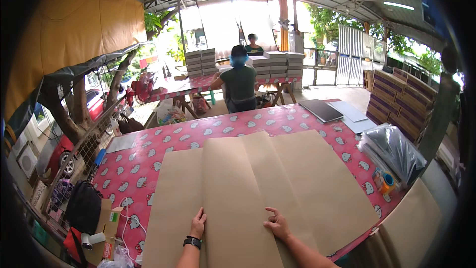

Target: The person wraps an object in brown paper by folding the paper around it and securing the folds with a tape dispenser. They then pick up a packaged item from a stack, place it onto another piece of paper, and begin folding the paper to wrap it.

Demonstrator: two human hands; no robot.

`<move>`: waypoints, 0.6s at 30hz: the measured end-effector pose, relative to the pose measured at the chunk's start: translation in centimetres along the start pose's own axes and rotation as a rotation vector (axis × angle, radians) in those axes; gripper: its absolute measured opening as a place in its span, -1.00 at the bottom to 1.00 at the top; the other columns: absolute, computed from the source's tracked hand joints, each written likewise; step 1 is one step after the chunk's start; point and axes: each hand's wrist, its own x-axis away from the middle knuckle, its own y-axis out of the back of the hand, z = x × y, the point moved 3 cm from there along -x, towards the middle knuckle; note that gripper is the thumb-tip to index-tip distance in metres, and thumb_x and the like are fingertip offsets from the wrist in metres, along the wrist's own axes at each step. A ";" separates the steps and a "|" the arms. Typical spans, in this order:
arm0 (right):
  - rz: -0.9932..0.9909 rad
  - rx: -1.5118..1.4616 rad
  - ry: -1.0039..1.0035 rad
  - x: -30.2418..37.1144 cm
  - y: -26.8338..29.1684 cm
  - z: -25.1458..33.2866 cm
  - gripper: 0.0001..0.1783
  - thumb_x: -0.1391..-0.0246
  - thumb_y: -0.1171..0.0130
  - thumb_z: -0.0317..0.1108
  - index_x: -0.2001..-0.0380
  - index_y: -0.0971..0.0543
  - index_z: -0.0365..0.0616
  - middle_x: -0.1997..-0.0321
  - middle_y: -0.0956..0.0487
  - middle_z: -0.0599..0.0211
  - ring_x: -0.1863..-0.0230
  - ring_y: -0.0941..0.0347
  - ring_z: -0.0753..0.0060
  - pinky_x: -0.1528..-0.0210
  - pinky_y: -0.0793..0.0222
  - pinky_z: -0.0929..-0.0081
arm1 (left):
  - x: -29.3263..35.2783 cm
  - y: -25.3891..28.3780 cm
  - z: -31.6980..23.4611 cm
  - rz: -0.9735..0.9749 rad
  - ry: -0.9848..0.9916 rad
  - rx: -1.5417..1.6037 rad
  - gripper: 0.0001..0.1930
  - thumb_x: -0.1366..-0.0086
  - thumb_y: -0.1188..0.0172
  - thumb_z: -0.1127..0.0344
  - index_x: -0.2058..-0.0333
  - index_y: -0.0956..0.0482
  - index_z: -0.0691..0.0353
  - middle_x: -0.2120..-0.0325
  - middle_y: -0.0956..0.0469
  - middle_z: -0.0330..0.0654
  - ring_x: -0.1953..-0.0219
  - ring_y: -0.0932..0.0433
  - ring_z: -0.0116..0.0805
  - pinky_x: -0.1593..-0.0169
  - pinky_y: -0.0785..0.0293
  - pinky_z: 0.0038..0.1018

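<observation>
Large sheets of brown kraft paper [322, 178] lie over the near part of the table, with a folded panel [233, 178] raised along the middle. My left hand [198, 224], with a dark watch on its wrist, rests at the panel's left edge, fingers stretched out along it. On the panel's right side is my right hand [278, 224], its index finger and thumb apart and the other fingers curled. Neither hand appears to grip anything. The near ends of the paper run out of the picture at the bottom.
A pink patterned cloth [131, 168] covers the table. At right lie a tape roll [384, 181], clear plastic bags [396, 149] and a black folder [321, 109]. An open carton [106, 228] and white cable [130, 213] sit left. A seated person [239, 84] and stacked boxes [399, 99] stand beyond.
</observation>
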 end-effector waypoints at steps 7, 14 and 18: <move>0.010 -0.057 -0.002 -0.4 0.8 -0.4 -0.38 0.15 -0.12 -0.61 -0.07 -0.23 -0.27 0.71 -0.13 0.65 0.68 -0.05 0.79 0.63 0.02 0.73 | 0.7 -1.8 -1.2 -0.079 -0.097 -0.310 -0.42 -0.27 0.00 0.16 -0.16 -0.14 0.40 -0.13 -0.24 0.09 -0.15 -0.27 -0.15 -0.16 -0.19 -0.41; 0.003 -0.208 -0.095 -0.9 0.1 0.1 -0.45 0.08 -0.11 -0.51 -0.05 -0.27 -0.24 0.61 -0.36 0.55 0.61 -0.22 0.74 0.52 -0.15 0.77 | -0.7 -0.6 -0.6 -0.073 -0.135 -0.472 -0.40 -0.23 -0.01 0.17 -0.16 -0.13 0.38 -0.10 -0.25 0.16 -0.14 -0.26 -0.03 -0.18 -0.16 -0.36; -0.172 0.068 0.090 -3.8 6.0 0.0 -0.60 -0.01 -0.07 -0.43 0.03 -0.39 -0.26 0.44 -0.51 0.37 0.47 -0.34 0.66 0.37 -0.29 0.66 | -1.8 -0.2 0.2 -0.017 -0.210 -0.378 -0.41 -0.24 0.01 0.24 -0.17 -0.10 0.43 -0.10 -0.26 0.12 -0.16 -0.24 -0.13 -0.18 -0.15 -0.40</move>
